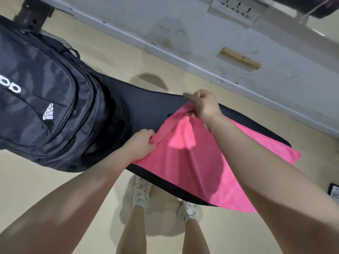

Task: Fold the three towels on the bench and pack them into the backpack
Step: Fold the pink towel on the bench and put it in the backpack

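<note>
A: Where's the towel?

B: A pink towel (pixel 194 167) lies spread over the right part of the black padded bench (pixel 146 107), its near edge hanging past the bench's front edge. Its right corner sticks out beyond the bench, and the right forearm crossing the view hides a good strip of the cloth.

A: And the hands?

B: The left hand (pixel 141 142) has its fingers curled tight round a bunched fold at the towel's left edge. The right hand (pixel 203 105) is raised above the far side of the bench, fingers closed, pinching a gathered corner so the cloth lifts in a small peak under it. The fingertips of both are tucked into the fabric, so I can't see exactly how much cloth each one holds.

A: Only one towel?

B: Only one that I can make out. Whether more layers lie beneath it, I cannot tell.

A: The backpack?

B: A black Adidas backpack (pixel 45 99) lies on the left end of the bench, front panel up, white logo showing. The frame's left edge cuts it off, and I can't see whether any zip is open.

A: Anything else?

B: White sneakers (pixel 141 191) on a beige floor (pixel 36 180) below the bench, a scuffed white wall (pixel 183 33) beyond, with a socket panel (pixel 236 8) near the top edge
</note>
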